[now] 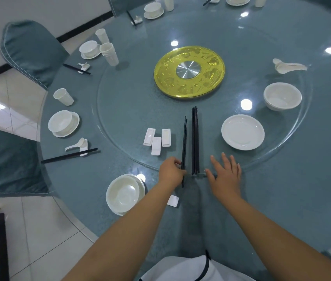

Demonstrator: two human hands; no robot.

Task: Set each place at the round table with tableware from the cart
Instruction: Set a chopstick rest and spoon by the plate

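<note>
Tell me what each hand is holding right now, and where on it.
The left hand pinches a pair of black chopsticks near their near end. The right hand holds nothing; its fingers are spread flat beside the chopstick bundle.

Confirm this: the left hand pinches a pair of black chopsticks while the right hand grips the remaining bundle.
Not quite. The head view shows the left hand pinching the pair of chopsticks, but the right hand lies open and flat beside the bundle, not gripping it.

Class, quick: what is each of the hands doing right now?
Left hand: grips a chopstick pair.
Right hand: open, fingers spread flat, holding nothing, beside the chopstick bundle.
</note>
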